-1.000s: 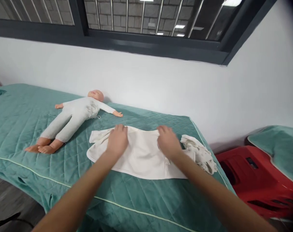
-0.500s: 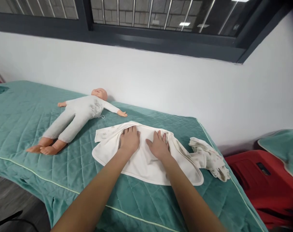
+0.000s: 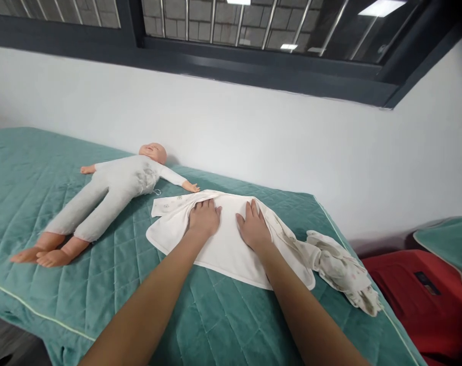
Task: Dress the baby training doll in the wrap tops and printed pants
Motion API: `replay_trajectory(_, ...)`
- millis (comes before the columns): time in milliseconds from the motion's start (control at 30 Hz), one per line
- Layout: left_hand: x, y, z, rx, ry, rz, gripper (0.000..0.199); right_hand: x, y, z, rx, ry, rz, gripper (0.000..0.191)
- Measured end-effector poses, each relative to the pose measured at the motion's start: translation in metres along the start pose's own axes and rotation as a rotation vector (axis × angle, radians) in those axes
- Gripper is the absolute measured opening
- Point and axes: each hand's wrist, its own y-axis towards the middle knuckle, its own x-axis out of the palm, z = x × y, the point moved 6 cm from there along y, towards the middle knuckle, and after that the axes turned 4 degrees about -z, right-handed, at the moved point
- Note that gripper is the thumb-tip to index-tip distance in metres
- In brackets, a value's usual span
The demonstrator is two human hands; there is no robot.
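Observation:
A small white garment [image 3: 229, 239] lies spread on the green quilted cover [image 3: 211, 315]. My left hand [image 3: 205, 218] rests flat on its left part, fingers pointing away from me. On its right part lies my right hand [image 3: 254, 229], fingers extended, near the folded-back patterned edge. Neither hand holds anything that shows. One printed sleeve sticks out at the garment's left. A crumpled printed cloth [image 3: 343, 269] lies at its right end, and I cannot tell whether the two are joined.
A doll [image 3: 120, 180] in a pale bodysuit lies on its back at the left, one hand near the garment. Behind the cover rise a white wall and a dark window frame [image 3: 254, 76]. At the right stands a red plastic object [image 3: 410, 290] with green cloth over it.
My right hand has flattened and its fingers have straightened on the garment, whose right side now lies smoother. The crumpled cloth appears farther right and lower. The view has shifted slightly.

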Motion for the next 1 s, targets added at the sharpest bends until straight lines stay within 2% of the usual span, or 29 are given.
replay_trajectory(267,0.003,0.001,-0.002,-0.018,0.044,-0.001,0.057,0.013,0.007,0.006,-0.005,-0.039,-0.176,0.069)
replay_trajectory(567,0.011,-0.011,0.017,-0.019,0.094,0.056,0.062,0.012,0.007,0.002,-0.018,-0.080,-0.150,0.069)
replay_trajectory(667,0.018,-0.018,0.023,0.021,0.100,0.052,0.066,0.009,0.005,0.000,-0.035,-0.095,-0.095,0.067)
replay_trajectory(800,0.022,-0.025,0.022,0.033,0.088,0.022,0.070,0.003,-0.001,-0.004,-0.082,-0.112,-0.011,0.060)
replay_trajectory(1000,0.020,-0.042,0.020,0.061,0.066,0.016,0.068,-0.001,-0.008,-0.009,-0.121,-0.117,0.025,0.052)
